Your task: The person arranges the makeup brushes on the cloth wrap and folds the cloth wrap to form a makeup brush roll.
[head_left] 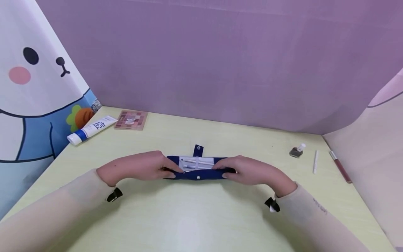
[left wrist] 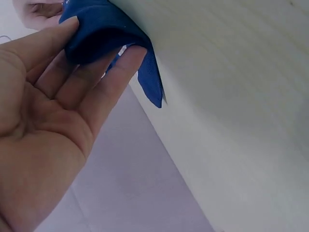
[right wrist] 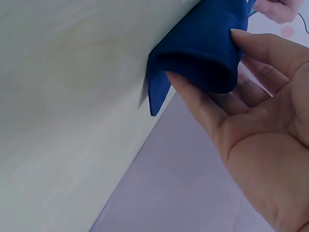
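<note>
A navy blue roll-up case [head_left: 206, 174] lies across the middle of the table, its near part folded over into a thick roll with a snap button. Several thin, light sticks [head_left: 201, 162] show against its white lining, held under a narrow band. A strap with a snap [head_left: 198, 151] points away at the far edge. My left hand [head_left: 148, 166] pinches the roll's left end, thumb on the near side and fingers behind. At the right end my right hand [head_left: 248, 170] grips it likewise. Both wrist views show the hollow ends of the blue fabric [left wrist: 108, 24] between thumb and fingers.
At the back left lie a white and blue squeeze tube [head_left: 97, 126] and a pink palette [head_left: 130, 120]. Toward the right are a small dark bottle with a white cap [head_left: 296, 151], a white stick [head_left: 316, 162] and a reddish lip gloss tube [head_left: 341, 168]. A purple cloth [head_left: 220, 70] hangs behind.
</note>
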